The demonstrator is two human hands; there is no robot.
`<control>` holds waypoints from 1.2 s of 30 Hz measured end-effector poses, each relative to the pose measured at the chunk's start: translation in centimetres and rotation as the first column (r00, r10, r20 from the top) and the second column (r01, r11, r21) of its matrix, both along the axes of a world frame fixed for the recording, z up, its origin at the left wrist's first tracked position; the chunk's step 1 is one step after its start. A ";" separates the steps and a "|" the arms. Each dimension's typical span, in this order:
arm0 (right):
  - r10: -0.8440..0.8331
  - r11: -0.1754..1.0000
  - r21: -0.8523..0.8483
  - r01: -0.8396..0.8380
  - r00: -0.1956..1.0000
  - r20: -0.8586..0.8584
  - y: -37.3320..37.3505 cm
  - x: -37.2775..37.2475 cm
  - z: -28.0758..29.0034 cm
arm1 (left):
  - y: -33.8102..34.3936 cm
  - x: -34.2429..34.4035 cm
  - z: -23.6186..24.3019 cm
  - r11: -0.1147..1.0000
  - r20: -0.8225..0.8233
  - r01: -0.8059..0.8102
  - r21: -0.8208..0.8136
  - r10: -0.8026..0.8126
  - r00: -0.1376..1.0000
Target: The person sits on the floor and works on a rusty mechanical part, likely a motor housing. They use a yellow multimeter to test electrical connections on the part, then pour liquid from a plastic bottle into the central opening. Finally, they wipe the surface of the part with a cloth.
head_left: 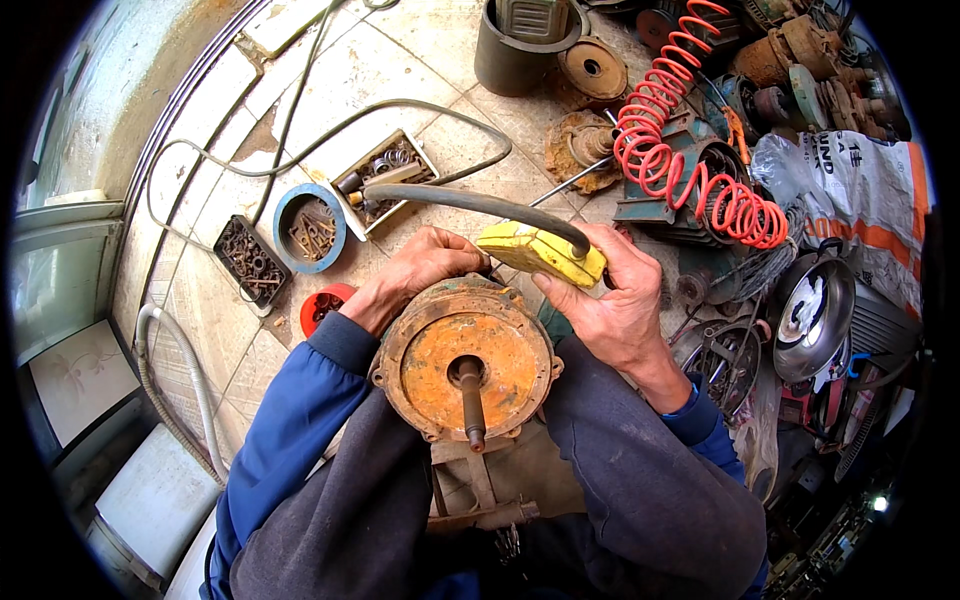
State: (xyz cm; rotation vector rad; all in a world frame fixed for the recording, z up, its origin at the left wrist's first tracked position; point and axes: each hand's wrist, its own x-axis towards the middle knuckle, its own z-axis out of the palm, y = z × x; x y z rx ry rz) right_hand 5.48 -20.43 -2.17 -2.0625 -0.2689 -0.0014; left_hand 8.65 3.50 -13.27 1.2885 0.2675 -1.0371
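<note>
You are sitting over a pale tiled floor [330, 80] crowded with workshop clutter. Your right hand [610, 300] is closing around a yellow tool handle [540, 253], fingers wrapped from behind and the thumb pressing its near edge, so the grip is holding it firmly; a dark hose [470, 200] is leading off the handle to the left. Your left hand [420, 270] is lying palm down on the far rim of the rusty orange motor housing [465, 360], fingers curled over the edge; how tightly it is gripping you cannot tell. The motor is resting between your knees, its shaft [471, 395] pointing up toward you. Both forearms are coming up from the lower edge in blue sleeves. Just left of your left wrist a red cup [322, 303] is sitting, and beyond it a blue-rimmed round dish [310, 228] and trays of bolts [385, 178]. A red coiled hose [690, 150] is draping over a green motor on the right.
</note>
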 end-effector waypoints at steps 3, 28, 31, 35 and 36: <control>0.002 1.000 -0.004 -0.002 1.000 0.002 0.0 0.0 0.0 | 0.0 0.1 -0.2 1.000 -0.004 0.003 0.006 -0.003 1.000; -0.006 1.000 0.009 0.006 1.000 -0.012 0.0 0.0 -0.2 | -0.3 0.0 0.4 0.998 0.009 0.027 0.049 -0.027 1.000; -0.041 0.999 0.017 0.043 0.997 -0.069 -0.1 -0.1 -0.1 | -0.3 0.0 0.6 0.998 0.017 0.030 0.053 -0.031 0.999; -0.047 0.999 0.000 0.047 0.997 -0.059 -0.1 0.0 0.0 | -0.1 0.1 0.7 0.999 0.019 0.030 0.044 -0.031 0.999; -0.047 0.999 -0.006 0.046 0.997 -0.055 -0.2 -0.1 0.0 | -0.2 0.1 0.7 0.999 0.021 0.030 0.044 -0.030 0.999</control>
